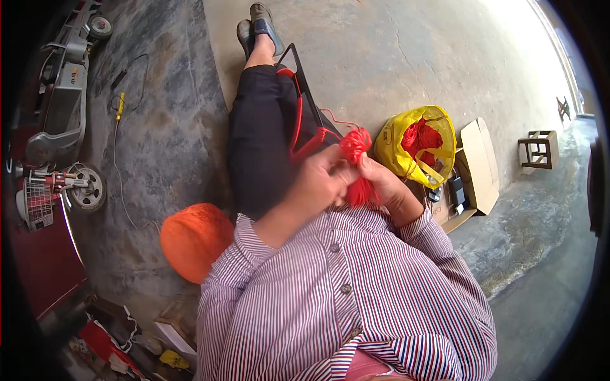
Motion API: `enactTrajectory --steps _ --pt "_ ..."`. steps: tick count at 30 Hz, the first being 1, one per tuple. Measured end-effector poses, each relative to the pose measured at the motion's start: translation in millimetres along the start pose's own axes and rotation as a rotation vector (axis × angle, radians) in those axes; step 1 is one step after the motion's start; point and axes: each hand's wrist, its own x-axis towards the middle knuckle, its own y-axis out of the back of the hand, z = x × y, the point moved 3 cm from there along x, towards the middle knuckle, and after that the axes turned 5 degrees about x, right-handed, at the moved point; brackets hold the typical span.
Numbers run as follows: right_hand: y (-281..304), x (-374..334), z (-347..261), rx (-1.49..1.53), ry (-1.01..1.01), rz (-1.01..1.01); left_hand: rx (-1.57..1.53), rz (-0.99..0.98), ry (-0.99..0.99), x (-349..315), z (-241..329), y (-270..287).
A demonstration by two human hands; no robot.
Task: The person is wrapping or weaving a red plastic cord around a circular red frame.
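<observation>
A bundle of red cord, tassel-like, is between my hands over my lap; its looped, knotted top (355, 145) sticks up and loose strands (362, 192) hang below. My right hand (385, 184) grips it from the right, thumb near the knot. From the left, my left hand (325, 178), slightly blurred, has its fingers bent and closed against the bundle; its fingertips are partly hidden. A thin red cord runs from the bundle toward a black frame (305, 86) leaning over my legs. Red cord (309, 145) is wound along that frame.
To my right stand a yellow bag (397, 136) with red cord inside, an open cardboard box (480, 166) and a small wooden stool (538, 150). On the left are an orange round seat (196, 241), a cable with a yellow handle (120, 106) and wheeled vehicles (89, 187).
</observation>
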Motion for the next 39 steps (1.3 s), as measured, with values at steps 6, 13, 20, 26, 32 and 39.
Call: enactTrajectory --steps 6,13,20,26,32,39 --pt "30.1 40.6 -39.5 -0.156 0.026 0.113 0.027 0.388 -0.325 39.8 -20.3 71.4" --pt "49.8 108.3 -39.3 -1.277 0.506 0.194 1.255 0.226 -0.228 65.1 -39.1 76.8" --pt "68.9 82.8 -47.5 -0.964 0.464 0.344 0.926 0.385 -0.320 56.1 -43.0 58.5" --pt "74.1 -10.3 -108.5 0.042 0.648 0.124 -0.270 0.061 0.366 45.7 -79.9 47.7" --pt "94.3 -31.5 -104.4 0.046 0.694 0.417 -0.241 0.043 0.325 40.0 -76.4 43.1" --pt "46.2 59.4 -22.3 -0.439 0.164 0.382 -0.191 0.052 0.288 38.8 -81.1 41.4"
